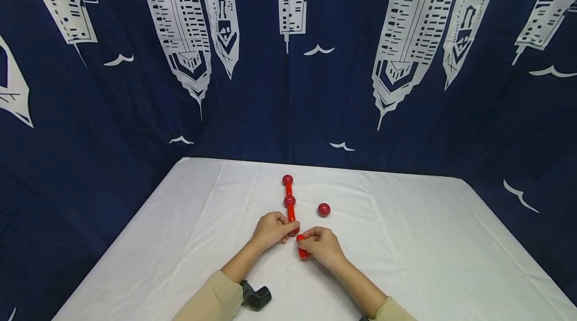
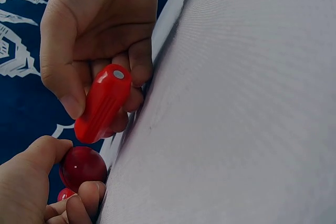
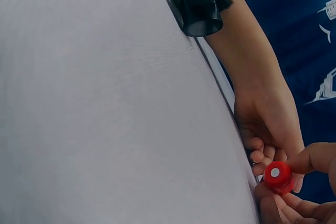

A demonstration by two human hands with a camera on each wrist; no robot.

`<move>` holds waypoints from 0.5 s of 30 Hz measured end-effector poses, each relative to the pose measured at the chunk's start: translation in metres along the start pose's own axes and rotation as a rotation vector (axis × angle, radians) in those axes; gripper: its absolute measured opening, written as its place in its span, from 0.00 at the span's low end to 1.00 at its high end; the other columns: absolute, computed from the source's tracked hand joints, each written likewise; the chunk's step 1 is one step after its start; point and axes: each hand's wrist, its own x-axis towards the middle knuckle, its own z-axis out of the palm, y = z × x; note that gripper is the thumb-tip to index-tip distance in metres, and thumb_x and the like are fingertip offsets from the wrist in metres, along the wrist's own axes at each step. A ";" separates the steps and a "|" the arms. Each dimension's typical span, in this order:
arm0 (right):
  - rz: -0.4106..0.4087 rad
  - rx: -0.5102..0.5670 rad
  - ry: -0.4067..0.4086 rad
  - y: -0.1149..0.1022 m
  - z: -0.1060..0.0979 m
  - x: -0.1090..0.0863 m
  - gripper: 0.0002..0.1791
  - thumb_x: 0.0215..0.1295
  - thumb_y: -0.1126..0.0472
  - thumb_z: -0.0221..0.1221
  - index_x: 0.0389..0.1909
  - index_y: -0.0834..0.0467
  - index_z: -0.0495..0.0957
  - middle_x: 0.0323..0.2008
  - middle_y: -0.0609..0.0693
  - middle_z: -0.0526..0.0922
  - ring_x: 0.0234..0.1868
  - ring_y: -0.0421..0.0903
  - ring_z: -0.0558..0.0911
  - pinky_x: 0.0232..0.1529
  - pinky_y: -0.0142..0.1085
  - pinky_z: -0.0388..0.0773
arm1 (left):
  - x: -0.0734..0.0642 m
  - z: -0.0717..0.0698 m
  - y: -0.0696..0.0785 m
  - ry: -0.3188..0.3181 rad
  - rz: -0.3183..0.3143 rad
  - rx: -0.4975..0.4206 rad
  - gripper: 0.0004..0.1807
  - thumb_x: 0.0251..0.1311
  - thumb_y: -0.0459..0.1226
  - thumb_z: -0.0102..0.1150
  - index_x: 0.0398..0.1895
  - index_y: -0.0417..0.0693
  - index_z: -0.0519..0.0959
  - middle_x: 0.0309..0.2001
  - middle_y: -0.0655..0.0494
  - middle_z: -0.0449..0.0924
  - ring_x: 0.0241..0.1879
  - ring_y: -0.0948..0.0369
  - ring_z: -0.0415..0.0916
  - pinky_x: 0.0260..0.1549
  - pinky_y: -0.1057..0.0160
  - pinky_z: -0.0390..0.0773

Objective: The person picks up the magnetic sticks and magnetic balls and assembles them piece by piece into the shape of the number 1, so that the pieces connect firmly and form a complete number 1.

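Note:
A chain of red balls and rods lies on the white table, its far ball (image 1: 287, 179) joined by a rod to a middle ball (image 1: 290, 201). From there another red rod (image 1: 291, 212) runs to the near ball (image 2: 83, 168), which my left hand (image 1: 272, 231) pinches between thumb and fingers. Just to the right, my right hand (image 1: 323, 247) holds a separate red rod (image 2: 103, 103) by its sides. A round silver spot marks the end of that rod. A small gap separates it from the near ball in the head view.
A single dark red ball (image 1: 323, 210) lies right of the chain. White cloth covers the table (image 1: 405, 241), and a dark blue patterned curtain (image 1: 288, 100) hangs behind it. A black camera mount (image 1: 257, 297) sits at the left wrist.

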 end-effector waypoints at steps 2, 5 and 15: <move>-0.004 0.000 -0.011 0.000 0.001 0.000 0.11 0.56 0.68 0.63 0.36 0.71 0.77 0.24 0.52 0.83 0.21 0.43 0.80 0.26 0.37 0.82 | 0.000 0.000 0.000 -0.001 -0.001 0.003 0.17 0.57 0.45 0.68 0.23 0.43 0.76 0.13 0.60 0.73 0.10 0.66 0.68 0.13 0.71 0.62; -0.008 -0.011 -0.027 0.000 0.003 0.000 0.11 0.57 0.67 0.63 0.37 0.71 0.78 0.25 0.52 0.83 0.22 0.42 0.80 0.27 0.36 0.82 | 0.000 0.000 0.000 -0.003 0.004 0.004 0.17 0.57 0.45 0.68 0.23 0.43 0.76 0.13 0.60 0.73 0.11 0.66 0.69 0.13 0.71 0.63; -0.014 -0.002 -0.046 0.001 0.005 0.002 0.11 0.58 0.67 0.63 0.38 0.72 0.77 0.26 0.52 0.82 0.22 0.42 0.79 0.27 0.36 0.82 | 0.001 0.001 -0.002 -0.001 0.007 0.014 0.17 0.57 0.46 0.68 0.24 0.43 0.76 0.13 0.59 0.73 0.11 0.66 0.68 0.13 0.71 0.61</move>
